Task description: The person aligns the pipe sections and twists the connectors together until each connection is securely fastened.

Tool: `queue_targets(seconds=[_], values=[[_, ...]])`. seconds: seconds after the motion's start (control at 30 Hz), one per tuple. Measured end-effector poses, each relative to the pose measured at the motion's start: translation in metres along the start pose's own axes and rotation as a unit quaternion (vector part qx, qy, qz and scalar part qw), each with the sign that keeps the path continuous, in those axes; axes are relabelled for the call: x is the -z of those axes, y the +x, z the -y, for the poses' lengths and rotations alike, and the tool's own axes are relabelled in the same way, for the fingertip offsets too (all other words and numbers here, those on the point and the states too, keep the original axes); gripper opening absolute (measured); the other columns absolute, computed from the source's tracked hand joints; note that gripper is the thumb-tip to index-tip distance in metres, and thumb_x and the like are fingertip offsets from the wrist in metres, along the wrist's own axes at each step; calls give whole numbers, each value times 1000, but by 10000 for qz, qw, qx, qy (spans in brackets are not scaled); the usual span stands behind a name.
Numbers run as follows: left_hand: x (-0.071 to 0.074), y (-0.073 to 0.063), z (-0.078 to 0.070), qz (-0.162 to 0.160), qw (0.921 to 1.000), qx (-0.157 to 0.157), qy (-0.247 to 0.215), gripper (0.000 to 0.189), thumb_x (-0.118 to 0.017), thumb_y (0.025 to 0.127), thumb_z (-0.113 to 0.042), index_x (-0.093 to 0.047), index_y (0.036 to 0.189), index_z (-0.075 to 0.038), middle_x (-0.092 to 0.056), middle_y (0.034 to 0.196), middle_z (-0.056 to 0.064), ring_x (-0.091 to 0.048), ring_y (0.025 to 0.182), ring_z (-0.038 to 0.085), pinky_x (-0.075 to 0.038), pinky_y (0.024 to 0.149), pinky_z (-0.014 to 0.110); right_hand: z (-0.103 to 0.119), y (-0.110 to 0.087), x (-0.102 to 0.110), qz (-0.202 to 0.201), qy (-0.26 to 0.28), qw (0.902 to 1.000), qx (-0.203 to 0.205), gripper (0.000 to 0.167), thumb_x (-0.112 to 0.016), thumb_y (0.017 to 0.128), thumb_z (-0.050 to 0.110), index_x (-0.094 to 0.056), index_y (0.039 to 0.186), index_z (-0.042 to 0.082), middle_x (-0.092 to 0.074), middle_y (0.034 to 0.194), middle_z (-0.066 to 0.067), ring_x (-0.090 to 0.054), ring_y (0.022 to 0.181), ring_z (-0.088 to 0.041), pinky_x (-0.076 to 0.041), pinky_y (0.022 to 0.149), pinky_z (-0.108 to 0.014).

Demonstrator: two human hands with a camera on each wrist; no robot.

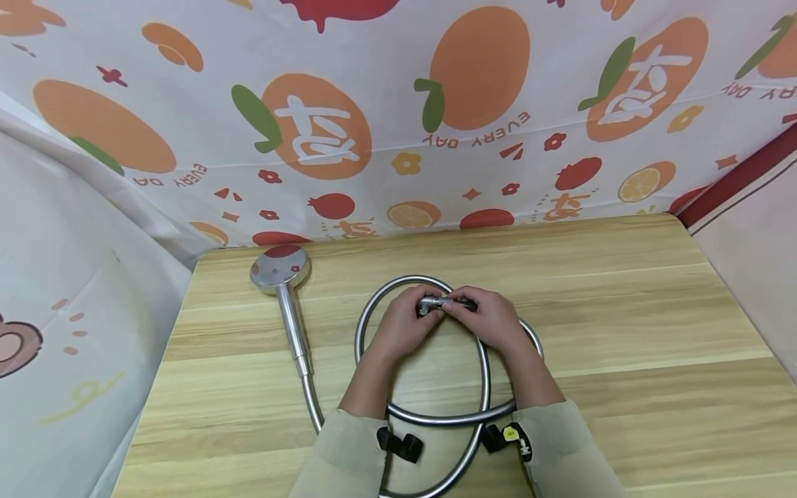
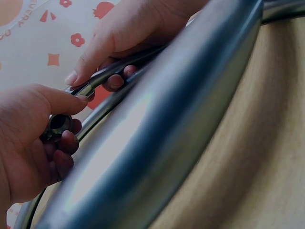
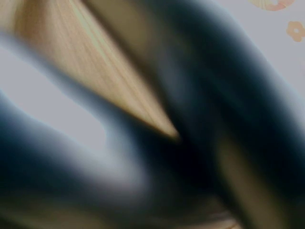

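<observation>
A small metal fitting with a threaded round opening is gripped by my left hand, thumb on top and fingers curled beneath. My right hand pinches the end of a silver shower hose right against the fitting, its thumb lying along the joint. Whether the two are screwed together I cannot tell. Loops of hose surround both hands, and one stretch crosses close in front of the left wrist camera. Blurred hose fills most of the right wrist view, where neither hand is clearly visible.
A chrome handheld shower head lies at the table's left back, its handle joined to the hose. The wooden table meets a fruit-printed cloth along its back edge. White cloth hangs at the left.
</observation>
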State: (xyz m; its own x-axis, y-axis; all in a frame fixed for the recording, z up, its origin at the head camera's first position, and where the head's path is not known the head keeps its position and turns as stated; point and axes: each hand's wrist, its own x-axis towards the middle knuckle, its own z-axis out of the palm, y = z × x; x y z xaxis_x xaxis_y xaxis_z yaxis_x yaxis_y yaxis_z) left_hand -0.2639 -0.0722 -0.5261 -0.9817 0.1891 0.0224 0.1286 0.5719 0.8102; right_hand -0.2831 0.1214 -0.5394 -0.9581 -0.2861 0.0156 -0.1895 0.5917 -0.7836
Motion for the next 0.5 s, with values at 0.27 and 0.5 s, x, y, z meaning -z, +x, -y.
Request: queue_targets(seconds=[0.27,0.5], values=[[-1,0,1,15,10000,16,-13,24,-74,89,-20,-67,112,-20,-65,113,0,-60,109,17,-48,97,40,0,-1,1,12,-5,10000,-12,36,-61,88,63,-72,105,33,-72,103,9,-66,99,-14,-51,88,-42],[-2,1,2,8,10000,-10,-35,24,-74,89,-19,-66,111,-20,-66,113,0,-60,108,16,-48,98,40,0,-2,1,37,-48,10000,-18,37,-61,89,62,-71,107,32,-72,106,8,-66,102,-15,-51,90,-44]])
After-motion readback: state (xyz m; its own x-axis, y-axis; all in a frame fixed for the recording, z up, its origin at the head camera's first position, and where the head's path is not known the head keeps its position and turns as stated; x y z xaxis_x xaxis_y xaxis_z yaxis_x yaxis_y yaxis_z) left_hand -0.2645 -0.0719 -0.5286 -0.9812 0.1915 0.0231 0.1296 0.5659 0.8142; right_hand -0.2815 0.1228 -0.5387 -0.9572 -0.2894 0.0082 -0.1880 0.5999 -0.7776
